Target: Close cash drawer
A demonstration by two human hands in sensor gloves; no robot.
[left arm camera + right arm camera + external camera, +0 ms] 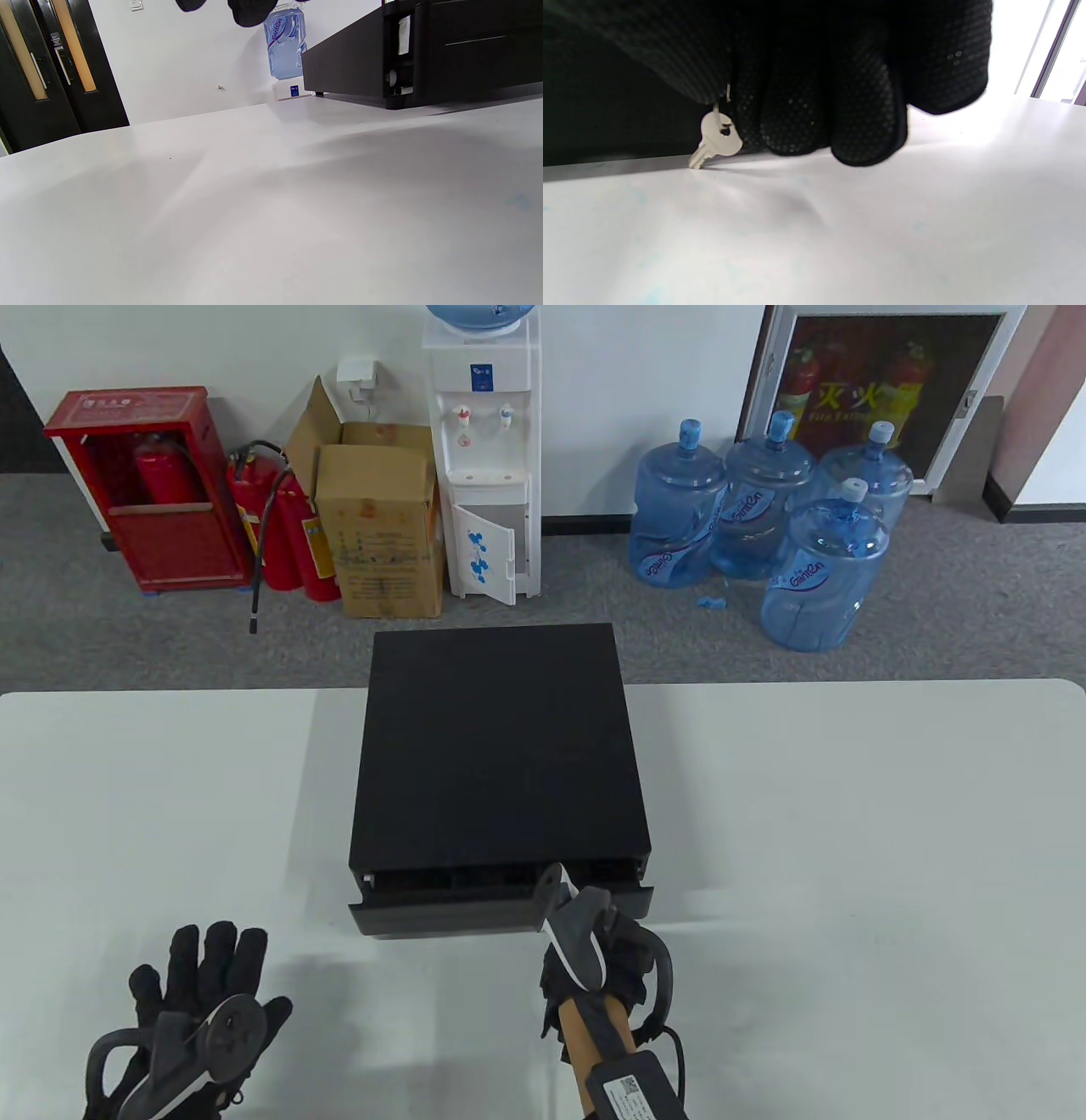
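Seen from above, a white table [848, 831] fills the lower half of the view. At about 7 o'clock the left hand [199, 1018] lies flat on it, palm down, fingers [222, 954] spread and stretched toward 12 o'clock, holding nothing and well apart from the box. In the middle sits a black cash box [501, 746], its far edge hanging just past the table's back edge. Its drawer [458, 909] stands out a little at the 6 o'clock side, with a thin dark gap showing above its front panel. The right hand [607, 959] comes in at about 5 o'clock, its gloved fingers curled and up against the right part of that panel; how firmly it presses cannot be told. In the right wrist view, a small silver key [715, 145] hangs down in front of the dark panel, just left of the fingertips [869, 140], its tip near the tabletop. Whether the hand holds that key is unclear.
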